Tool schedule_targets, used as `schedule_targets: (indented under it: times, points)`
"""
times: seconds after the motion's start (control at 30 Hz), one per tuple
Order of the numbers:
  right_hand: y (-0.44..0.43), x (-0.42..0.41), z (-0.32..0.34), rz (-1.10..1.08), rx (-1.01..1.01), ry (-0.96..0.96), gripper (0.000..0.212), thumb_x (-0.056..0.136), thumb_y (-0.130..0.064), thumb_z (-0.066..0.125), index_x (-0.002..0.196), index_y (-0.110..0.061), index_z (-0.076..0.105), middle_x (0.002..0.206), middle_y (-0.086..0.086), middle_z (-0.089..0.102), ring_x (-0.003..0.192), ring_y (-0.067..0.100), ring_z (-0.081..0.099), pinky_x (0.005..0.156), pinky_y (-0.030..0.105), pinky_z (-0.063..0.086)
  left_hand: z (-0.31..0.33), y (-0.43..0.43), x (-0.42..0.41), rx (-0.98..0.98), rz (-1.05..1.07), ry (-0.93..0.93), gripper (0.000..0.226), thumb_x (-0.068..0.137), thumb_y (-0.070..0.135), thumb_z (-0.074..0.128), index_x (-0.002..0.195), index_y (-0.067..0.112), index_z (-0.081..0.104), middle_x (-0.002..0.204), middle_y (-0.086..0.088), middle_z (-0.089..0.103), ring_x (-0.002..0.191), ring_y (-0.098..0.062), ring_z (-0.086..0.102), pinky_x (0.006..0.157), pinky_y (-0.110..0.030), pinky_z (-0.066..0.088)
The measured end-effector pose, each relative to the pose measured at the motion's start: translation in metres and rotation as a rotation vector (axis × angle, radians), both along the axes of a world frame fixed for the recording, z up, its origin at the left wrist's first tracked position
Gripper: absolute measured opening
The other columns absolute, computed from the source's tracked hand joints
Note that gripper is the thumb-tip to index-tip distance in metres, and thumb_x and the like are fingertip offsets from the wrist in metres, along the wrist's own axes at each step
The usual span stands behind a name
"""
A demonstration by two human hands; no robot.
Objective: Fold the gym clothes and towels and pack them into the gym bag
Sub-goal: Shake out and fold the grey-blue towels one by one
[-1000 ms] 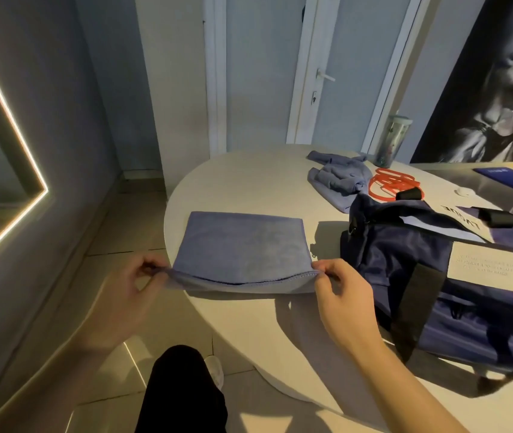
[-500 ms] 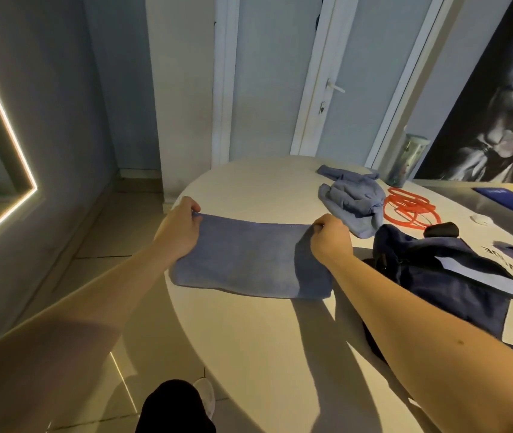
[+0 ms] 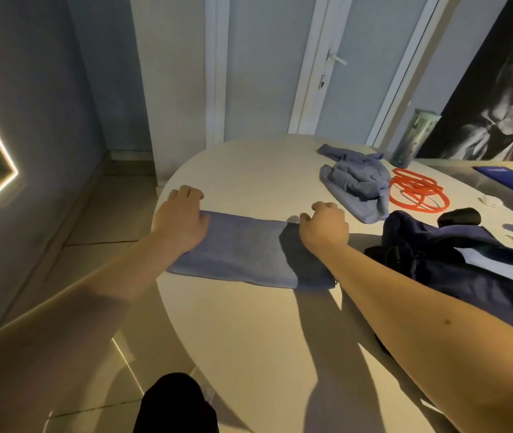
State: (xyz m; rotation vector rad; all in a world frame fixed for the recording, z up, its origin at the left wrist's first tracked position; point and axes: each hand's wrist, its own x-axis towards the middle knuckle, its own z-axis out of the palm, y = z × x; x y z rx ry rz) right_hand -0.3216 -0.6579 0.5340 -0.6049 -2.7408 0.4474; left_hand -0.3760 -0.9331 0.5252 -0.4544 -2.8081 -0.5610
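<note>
We see the towel (image 3: 242, 254) lying flat near the left edge of the table (image 3: 264, 170), folded into a long band. Its long axis runs from left to right in front of us, and its far edge lies between the two hands.

The left hand (image 3: 183, 220) sits on the far left corner and the right hand (image 3: 323, 228) on the far right corner. The fingers of both hands are curled over the far edge. The fingertips are hidden behind the knuckles, so we cannot tell if they pinch the cloth or only press it down.

The bag (image 3: 436, 260) lies to the right of the towel, just beside its right end, so the right hand is the nearer one to it. The left hand is well apart from it, with the whole towel between.

In our judgement the fold along the long axis is finished and the band is too long for packing. The next fold should go across the long axis: the left hand brings its short end over to the right end, toward the bag. After this, the right hand has the short way into the bag.

The clothes (image 3: 358, 182) lie crumpled farther back on the table, not yet folded.
</note>
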Motion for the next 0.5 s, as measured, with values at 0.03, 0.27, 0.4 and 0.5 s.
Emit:
schedule_targets:
  times: [0.03, 0.27, 0.4, 0.5]
  points:
    - [-0.007, 0.004, -0.003, 0.078, 0.023, 0.039, 0.044, 0.104, -0.038, 0.045, 0.134, -0.009, 0.057, 0.140, 0.015, 0.052, 0.124, 0.035, 0.051, 0.103, 0.048, 0.045, -0.001, 0.004, 0.007, -0.036, -0.061, 0.010, 0.038, 0.102, 0.026, 0.051, 0.135, 0.008, 0.054, 0.137, -0.010, 0.053, 0.121, -0.031, 0.052, 0.097, -0.045, 0.047]
    - [-0.017, 0.018, -0.034, 0.423, 0.139, -0.214, 0.065, 0.105, -0.056, 0.016, 0.156, -0.019, 0.032, 0.167, 0.007, 0.018, 0.155, 0.028, 0.009, 0.124, 0.051, 0.006, -0.031, 0.003, 0.051, -0.320, -0.165, -0.174, 0.075, 0.104, 0.059, 0.014, 0.162, 0.011, 0.014, 0.170, -0.009, 0.009, 0.156, -0.025, 0.008, 0.127, -0.038, 0.007]
    - [-0.015, 0.021, -0.043, 0.414, 0.172, -0.260, 0.070, 0.103, -0.061, 0.009, 0.160, -0.021, 0.020, 0.168, 0.006, 0.015, 0.155, 0.026, 0.008, 0.125, 0.050, 0.005, -0.041, -0.004, 0.056, -0.379, -0.151, -0.167, 0.099, 0.082, 0.071, -0.016, 0.163, 0.018, 0.004, 0.171, -0.004, 0.002, 0.157, -0.023, 0.000, 0.127, -0.045, 0.005]
    - [-0.016, 0.017, -0.037, 0.411, 0.132, -0.256, 0.062, 0.106, -0.054, 0.015, 0.155, -0.019, 0.030, 0.162, 0.008, 0.030, 0.151, 0.028, 0.020, 0.123, 0.051, 0.010, -0.037, -0.001, 0.054, -0.425, -0.127, -0.203, 0.080, 0.098, 0.064, 0.001, 0.163, 0.018, 0.002, 0.170, -0.005, 0.000, 0.157, -0.024, -0.002, 0.127, -0.048, 0.001]
